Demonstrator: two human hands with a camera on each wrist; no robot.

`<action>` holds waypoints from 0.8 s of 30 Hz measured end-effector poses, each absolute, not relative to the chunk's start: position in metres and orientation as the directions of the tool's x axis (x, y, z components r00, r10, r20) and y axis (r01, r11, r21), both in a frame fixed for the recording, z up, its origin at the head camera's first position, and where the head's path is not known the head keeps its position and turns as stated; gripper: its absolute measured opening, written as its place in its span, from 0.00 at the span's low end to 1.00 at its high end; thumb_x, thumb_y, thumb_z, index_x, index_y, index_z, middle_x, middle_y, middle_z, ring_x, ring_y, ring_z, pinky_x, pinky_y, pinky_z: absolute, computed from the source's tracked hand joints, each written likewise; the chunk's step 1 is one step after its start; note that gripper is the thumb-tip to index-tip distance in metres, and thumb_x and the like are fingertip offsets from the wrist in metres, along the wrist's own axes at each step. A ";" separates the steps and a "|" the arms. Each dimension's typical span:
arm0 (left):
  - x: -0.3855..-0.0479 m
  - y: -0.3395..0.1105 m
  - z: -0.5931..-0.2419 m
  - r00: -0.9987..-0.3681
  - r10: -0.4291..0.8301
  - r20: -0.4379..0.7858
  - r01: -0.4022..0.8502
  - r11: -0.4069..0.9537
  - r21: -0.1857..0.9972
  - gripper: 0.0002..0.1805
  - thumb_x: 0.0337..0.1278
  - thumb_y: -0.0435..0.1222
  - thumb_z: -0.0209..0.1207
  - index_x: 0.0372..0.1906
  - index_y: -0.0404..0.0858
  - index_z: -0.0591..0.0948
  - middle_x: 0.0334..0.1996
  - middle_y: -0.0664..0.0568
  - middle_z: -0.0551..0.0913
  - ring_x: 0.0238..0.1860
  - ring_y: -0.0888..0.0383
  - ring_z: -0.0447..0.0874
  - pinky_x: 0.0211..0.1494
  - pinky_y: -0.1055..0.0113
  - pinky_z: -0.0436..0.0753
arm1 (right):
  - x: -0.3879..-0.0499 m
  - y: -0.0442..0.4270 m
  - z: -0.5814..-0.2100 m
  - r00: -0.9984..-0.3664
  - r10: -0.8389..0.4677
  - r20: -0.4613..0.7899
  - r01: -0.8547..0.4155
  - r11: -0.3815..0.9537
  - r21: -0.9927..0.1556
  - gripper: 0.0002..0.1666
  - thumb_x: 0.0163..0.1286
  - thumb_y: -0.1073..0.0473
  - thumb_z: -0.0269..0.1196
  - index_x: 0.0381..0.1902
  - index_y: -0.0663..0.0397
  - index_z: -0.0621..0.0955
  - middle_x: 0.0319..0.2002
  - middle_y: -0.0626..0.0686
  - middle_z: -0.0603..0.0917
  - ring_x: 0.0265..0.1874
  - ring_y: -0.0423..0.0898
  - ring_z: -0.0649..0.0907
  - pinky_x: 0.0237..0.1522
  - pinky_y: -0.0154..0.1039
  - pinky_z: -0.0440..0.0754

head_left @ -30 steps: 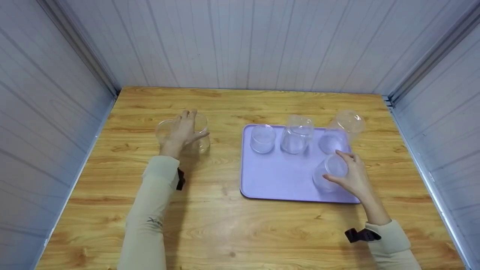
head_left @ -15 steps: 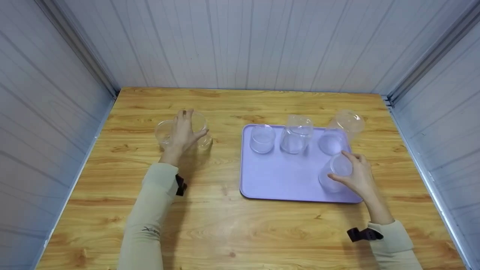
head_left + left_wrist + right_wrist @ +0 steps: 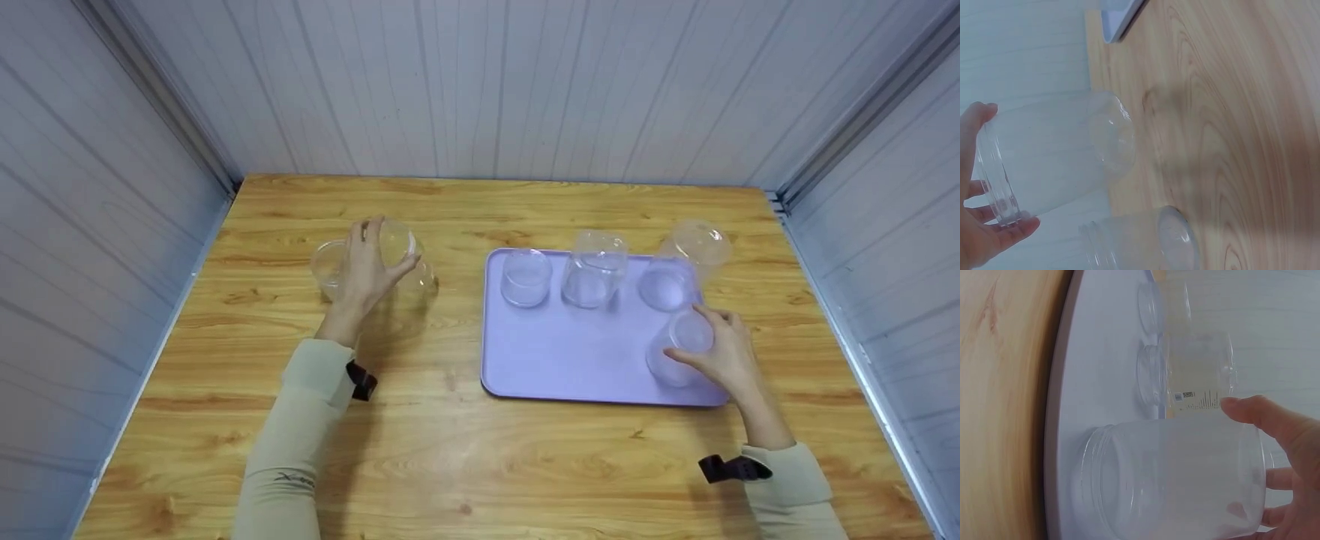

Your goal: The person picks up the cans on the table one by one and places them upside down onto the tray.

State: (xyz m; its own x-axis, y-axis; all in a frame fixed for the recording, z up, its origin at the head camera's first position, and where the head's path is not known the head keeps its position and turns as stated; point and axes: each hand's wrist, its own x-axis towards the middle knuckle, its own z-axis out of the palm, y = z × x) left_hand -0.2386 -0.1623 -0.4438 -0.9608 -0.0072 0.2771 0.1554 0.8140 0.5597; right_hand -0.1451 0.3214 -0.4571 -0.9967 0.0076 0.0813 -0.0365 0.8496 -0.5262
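My left hand (image 3: 365, 274) grips a clear jar (image 3: 396, 244) by its rim end. In the left wrist view this jar (image 3: 1055, 154) is held above the table, base toward the wood. Just left of that hand stands a second clear jar (image 3: 327, 259), also seen as a jar (image 3: 1145, 242) in the left wrist view. With thumb and fingers, my right hand (image 3: 726, 352) holds a clear jar (image 3: 679, 351) by its base over the front right of the purple tray (image 3: 555, 367). In the right wrist view that jar (image 3: 1179, 478) is mouth down, its threaded rim apparently on the tray.
Along the tray's back row stand a left jar (image 3: 526, 279), a middle jar (image 3: 592, 274) and a right jar (image 3: 667, 281). In the right wrist view one jar (image 3: 1199, 371) bears a printed label. Panelled walls (image 3: 495, 90) close off the wooden table (image 3: 450, 450) behind and at both sides.
The left hand has lifted its jar off the table, and the jar's base has swung slightly right. My right hand has shifted its jar rightward toward the tray's right edge.
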 end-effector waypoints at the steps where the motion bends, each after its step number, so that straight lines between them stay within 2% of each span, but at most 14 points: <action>1: -0.238 -0.162 -0.444 -0.958 -0.012 0.286 0.159 0.809 0.566 0.45 0.41 0.53 0.62 0.61 0.33 0.61 0.55 0.37 0.62 0.55 0.43 0.62 0.54 0.53 0.69 | -0.145 0.322 -0.457 -0.997 0.008 0.079 -0.034 0.850 -0.526 0.50 0.40 0.50 0.73 0.56 0.72 0.66 0.49 0.75 0.63 0.50 0.70 0.62 0.47 0.64 0.60; 7: -0.231 -0.160 -0.442 -0.941 -0.026 0.337 0.191 0.783 0.592 0.44 0.40 0.53 0.63 0.60 0.32 0.62 0.53 0.38 0.64 0.53 0.44 0.65 0.52 0.55 0.71 | -0.145 0.326 -0.456 -0.999 0.015 0.043 -0.010 0.853 -0.522 0.52 0.41 0.47 0.72 0.57 0.72 0.65 0.50 0.75 0.62 0.50 0.70 0.61 0.46 0.65 0.61; 11: -0.227 -0.158 -0.442 -0.937 -0.053 0.344 0.189 0.752 0.631 0.44 0.41 0.55 0.61 0.60 0.33 0.62 0.53 0.39 0.64 0.51 0.44 0.66 0.46 0.56 0.75 | -0.146 0.328 -0.456 -0.999 0.001 0.041 -0.020 0.854 -0.519 0.52 0.40 0.47 0.72 0.57 0.72 0.65 0.50 0.75 0.62 0.50 0.70 0.62 0.47 0.64 0.61; 14: -0.223 -0.156 -0.442 -0.932 -0.087 0.351 0.181 0.728 0.662 0.44 0.41 0.55 0.61 0.61 0.34 0.62 0.53 0.40 0.64 0.50 0.44 0.67 0.45 0.55 0.76 | -0.146 0.329 -0.456 -0.999 -0.005 0.037 -0.024 0.853 -0.521 0.53 0.40 0.46 0.72 0.58 0.72 0.64 0.51 0.75 0.62 0.50 0.70 0.61 0.47 0.64 0.60; 24: -0.213 -0.147 -0.446 -0.902 -0.143 0.408 0.210 0.679 0.703 0.44 0.40 0.54 0.62 0.59 0.31 0.64 0.51 0.40 0.67 0.51 0.45 0.67 0.52 0.55 0.71 | -0.148 0.330 -0.458 -1.000 -0.028 -0.003 -0.023 0.852 -0.524 0.54 0.44 0.47 0.71 0.60 0.74 0.61 0.53 0.76 0.60 0.52 0.71 0.60 0.50 0.65 0.58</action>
State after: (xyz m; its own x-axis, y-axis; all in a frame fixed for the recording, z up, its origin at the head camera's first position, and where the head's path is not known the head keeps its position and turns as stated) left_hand -0.2125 -0.1465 -0.4464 -0.9019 -0.1428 0.4078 0.2104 0.6792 0.7032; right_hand -0.1475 0.3302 -0.4579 -0.9996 -0.0282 -0.0027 -0.0226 0.8515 -0.5239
